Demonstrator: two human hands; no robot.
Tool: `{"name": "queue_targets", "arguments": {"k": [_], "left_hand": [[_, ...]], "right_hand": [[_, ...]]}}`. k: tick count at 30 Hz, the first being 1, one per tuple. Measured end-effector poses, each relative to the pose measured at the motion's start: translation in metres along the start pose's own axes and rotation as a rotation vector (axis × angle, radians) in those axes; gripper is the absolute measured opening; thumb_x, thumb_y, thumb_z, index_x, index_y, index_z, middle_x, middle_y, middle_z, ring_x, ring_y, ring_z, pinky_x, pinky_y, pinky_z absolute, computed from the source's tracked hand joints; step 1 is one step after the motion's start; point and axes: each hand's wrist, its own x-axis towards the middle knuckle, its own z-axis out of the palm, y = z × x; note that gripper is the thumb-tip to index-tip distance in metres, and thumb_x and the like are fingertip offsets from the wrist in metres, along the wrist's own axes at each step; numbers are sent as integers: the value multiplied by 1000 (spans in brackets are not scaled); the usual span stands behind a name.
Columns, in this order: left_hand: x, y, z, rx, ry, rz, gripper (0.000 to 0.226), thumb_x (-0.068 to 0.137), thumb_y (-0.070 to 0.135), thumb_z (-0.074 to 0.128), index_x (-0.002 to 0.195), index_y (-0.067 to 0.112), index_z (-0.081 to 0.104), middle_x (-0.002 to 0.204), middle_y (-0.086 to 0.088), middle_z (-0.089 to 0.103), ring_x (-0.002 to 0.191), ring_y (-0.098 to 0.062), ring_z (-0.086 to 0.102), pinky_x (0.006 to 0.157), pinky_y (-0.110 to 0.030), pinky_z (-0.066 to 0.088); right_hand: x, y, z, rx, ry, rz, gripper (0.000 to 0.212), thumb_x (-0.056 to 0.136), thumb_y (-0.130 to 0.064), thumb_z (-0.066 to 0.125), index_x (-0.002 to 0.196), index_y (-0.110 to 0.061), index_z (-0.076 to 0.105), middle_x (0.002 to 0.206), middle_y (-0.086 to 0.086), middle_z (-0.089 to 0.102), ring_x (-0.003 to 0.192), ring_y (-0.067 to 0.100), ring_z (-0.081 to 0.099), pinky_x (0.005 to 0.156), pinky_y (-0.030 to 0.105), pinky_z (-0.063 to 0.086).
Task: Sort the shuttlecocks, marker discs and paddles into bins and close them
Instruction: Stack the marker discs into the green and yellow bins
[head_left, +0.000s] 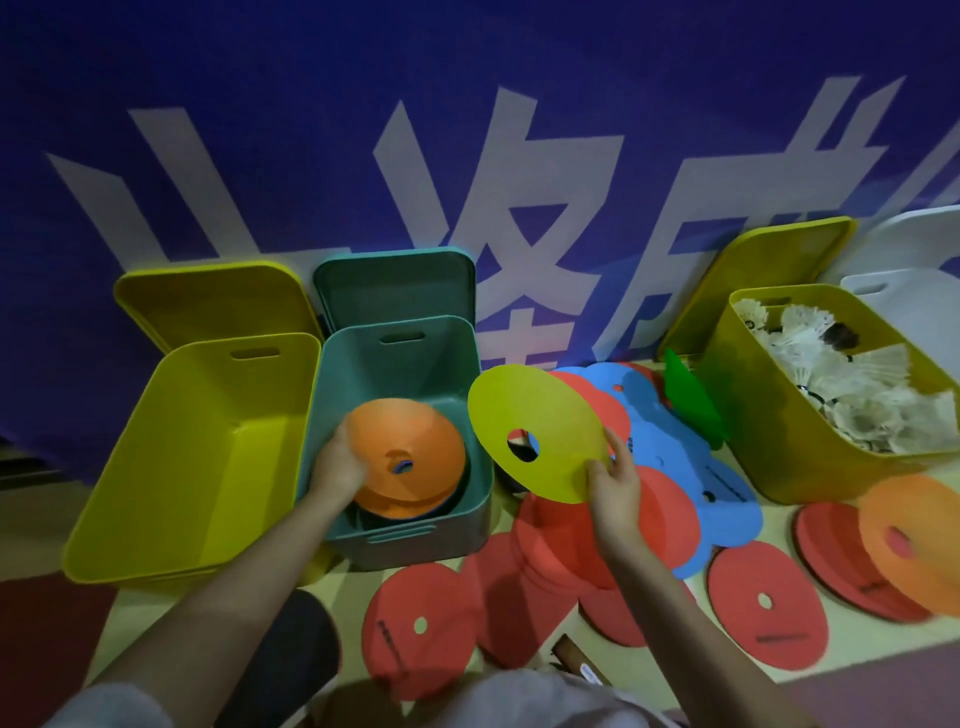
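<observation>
Head view: beside the smooth plastic teal bin (457, 364), an open yellow bin (171, 457) sits left, and another yellow bin (769, 431) of feathery white shuttlecocks (852, 379) sits well right. Inside the teal bin, the left hand (337, 462) grips stacked orange discs (410, 462). Just right, the right hand (613, 483) pinches a flat yellow-green disc (540, 441) above red discs (763, 603) with unreadable print.
</observation>
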Motion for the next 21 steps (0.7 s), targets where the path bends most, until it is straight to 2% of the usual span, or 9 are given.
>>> {"name": "queue_targets", "arguments": {"k": [2,4,6,9,13,15,18,21], "left_hand": [[9,-6,7,56,-89,-15,57,85,27,61,138,17,44,127,-17,59,112,-36,57,91,-41,45],[15,-11,14,177,-199,-36,57,86,25,58,140,15,41,131,-18,56,115,-35,56,93,-40,45],[16,-14,21,355,-309,-58,56,91,13,50,145,9,33,140,-21,47,125,-34,49,99,-37,42],[9,-9,26,512,-349,-40,52,91,15,49,142,9,37,144,-23,36,132,-35,39,106,-33,37],[-2,-1,21,463,-250,-38,54,89,20,52,141,13,39,150,-23,14,137,-40,17,114,-39,25],[-1,3,12,373,-150,21,55,89,21,55,142,15,40,152,-21,13,140,-39,13,115,-41,21],[1,14,-8,296,21,166,49,89,19,57,137,16,48,151,-21,24,141,-38,18,114,-44,22],[1,19,-32,278,126,272,43,88,12,58,131,11,54,148,-24,30,138,-39,25,112,-45,25]], "right_hand": [[-2,0,-3,-2,42,7,53,90,5,43,138,-18,48,111,13,60,61,11,46,46,12,37],[-5,-1,-6,-13,75,12,53,90,5,42,139,-18,47,110,11,58,60,12,46,45,13,37],[-8,1,-8,-33,87,12,53,91,4,43,139,-18,46,117,6,56,69,14,52,53,18,42],[-18,8,-5,-45,79,12,53,90,3,44,139,-18,46,125,7,55,86,20,56,66,27,43],[-26,15,5,-43,64,21,53,90,3,42,140,-16,45,116,10,59,65,13,48,54,23,40],[-22,10,11,-26,74,26,53,90,3,43,139,-17,46,119,12,59,72,16,51,57,24,41],[-14,-7,21,-13,72,-4,53,90,3,42,139,-17,47,124,13,58,83,21,53,60,21,43],[-11,-31,36,-58,16,-97,52,89,4,43,137,-16,47,131,10,54,103,22,54,81,29,45]]}}
